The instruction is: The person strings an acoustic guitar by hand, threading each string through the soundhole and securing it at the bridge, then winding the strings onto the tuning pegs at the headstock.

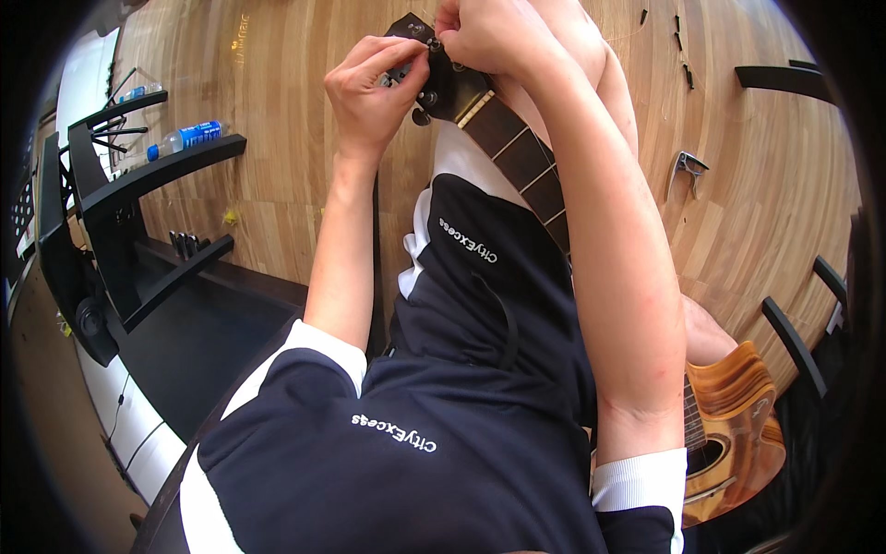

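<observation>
Both hands meet at the guitar headstock [449, 83] above your lap; left hand [374, 92] pinches a tuning peg [420, 115]; right hand [498, 37] closes on another; over-turning risks snapping a string.

shirt: dark navy, short sleeves | cuffs: white | shorts: navy, white side panel

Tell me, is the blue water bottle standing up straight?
No, the water bottle with the blue label lies on its side on the wooden floor, beside a black stand.
</observation>
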`<action>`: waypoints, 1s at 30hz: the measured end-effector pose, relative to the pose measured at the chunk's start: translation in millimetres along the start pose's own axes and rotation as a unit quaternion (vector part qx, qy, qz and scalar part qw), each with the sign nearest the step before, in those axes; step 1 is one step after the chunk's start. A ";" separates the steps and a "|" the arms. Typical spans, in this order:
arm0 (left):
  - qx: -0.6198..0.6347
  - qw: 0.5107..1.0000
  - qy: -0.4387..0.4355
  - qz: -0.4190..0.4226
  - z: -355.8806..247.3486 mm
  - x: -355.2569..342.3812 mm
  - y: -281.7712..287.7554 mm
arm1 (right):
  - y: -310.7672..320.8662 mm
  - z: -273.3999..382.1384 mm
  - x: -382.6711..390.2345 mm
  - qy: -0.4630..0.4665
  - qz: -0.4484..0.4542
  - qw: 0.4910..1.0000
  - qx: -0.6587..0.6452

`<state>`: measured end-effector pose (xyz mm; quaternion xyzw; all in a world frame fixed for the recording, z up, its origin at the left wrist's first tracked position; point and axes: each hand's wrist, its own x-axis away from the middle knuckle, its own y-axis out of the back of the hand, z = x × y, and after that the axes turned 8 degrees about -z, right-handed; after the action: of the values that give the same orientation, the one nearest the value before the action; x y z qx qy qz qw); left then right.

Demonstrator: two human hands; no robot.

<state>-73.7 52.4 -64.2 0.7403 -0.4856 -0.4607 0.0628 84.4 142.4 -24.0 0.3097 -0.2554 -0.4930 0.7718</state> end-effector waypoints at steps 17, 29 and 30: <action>0.403 0.814 0.417 -0.045 4.8 -25.9 -11.6 | -1.9 -1.8 4.1 0.040 -0.064 0.975 -0.210; 0.173 0.951 0.256 0.014 -3.7 -32.0 -10.5 | -2.8 -4.8 1.8 0.044 -0.116 0.973 -0.196; 0.154 0.958 0.243 0.012 -6.9 -33.7 -10.6 | -5.0 -5.5 2.2 0.051 -0.121 0.974 -0.187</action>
<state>-65.0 81.7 -45.1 0.8248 -0.5293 -0.1861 0.0695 86.1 140.0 -31.2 0.2134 -0.0795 -0.6051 0.7629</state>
